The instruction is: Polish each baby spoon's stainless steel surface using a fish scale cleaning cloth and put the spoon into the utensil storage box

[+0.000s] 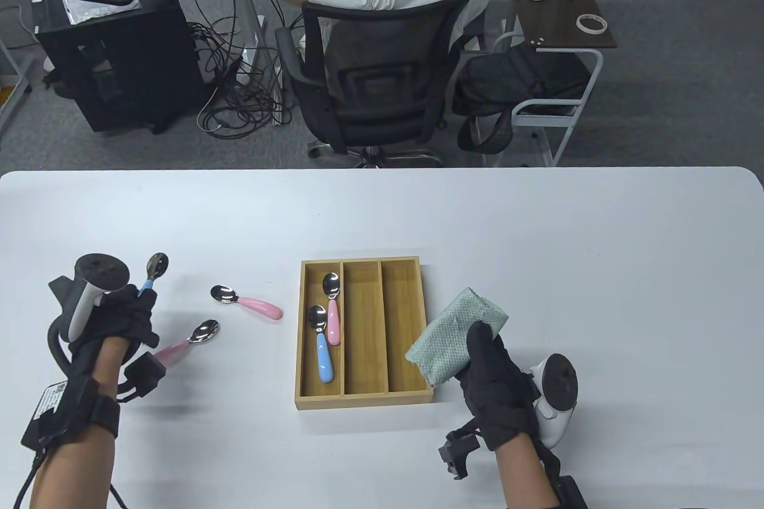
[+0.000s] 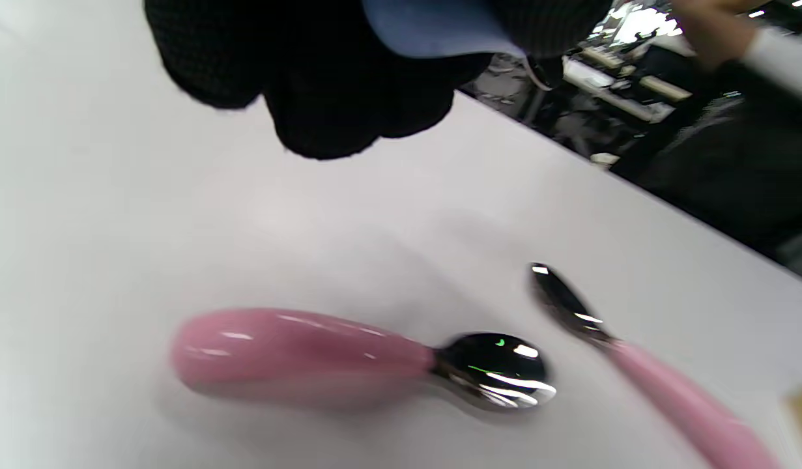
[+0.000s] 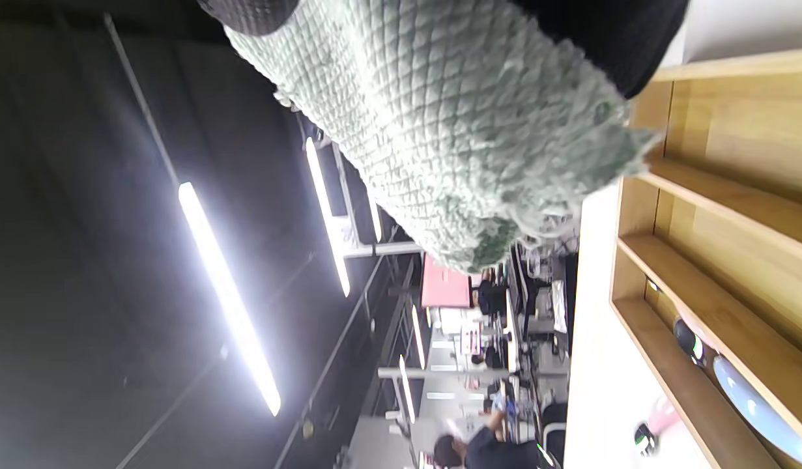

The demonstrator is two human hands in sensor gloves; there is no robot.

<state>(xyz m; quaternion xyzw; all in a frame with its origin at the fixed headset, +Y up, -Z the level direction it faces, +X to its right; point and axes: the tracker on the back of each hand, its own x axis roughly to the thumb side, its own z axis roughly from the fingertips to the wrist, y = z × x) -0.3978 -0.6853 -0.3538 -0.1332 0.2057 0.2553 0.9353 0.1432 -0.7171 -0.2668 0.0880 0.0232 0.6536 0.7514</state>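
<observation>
My left hand (image 1: 128,309) grips a blue-handled baby spoon (image 1: 154,271) at the table's left, its steel bowl sticking up past the fingers; the blue handle (image 2: 440,26) shows in the left wrist view. Two pink-handled spoons lie loose on the table: one (image 1: 248,301) nearer the box, one (image 1: 191,341) just right of my left hand. The wooden storage box (image 1: 364,335) sits mid-table with a pink spoon (image 1: 332,306) and a blue spoon (image 1: 321,348) in its left compartment. My right hand (image 1: 486,357) holds the pale green fish scale cloth (image 1: 456,336) beside the box's right edge.
A person in a white shirt sits in a black office chair (image 1: 376,85) beyond the table's far edge. A side table (image 1: 561,14) with a tape roll stands at the back right. The box's middle and right compartments hold nothing.
</observation>
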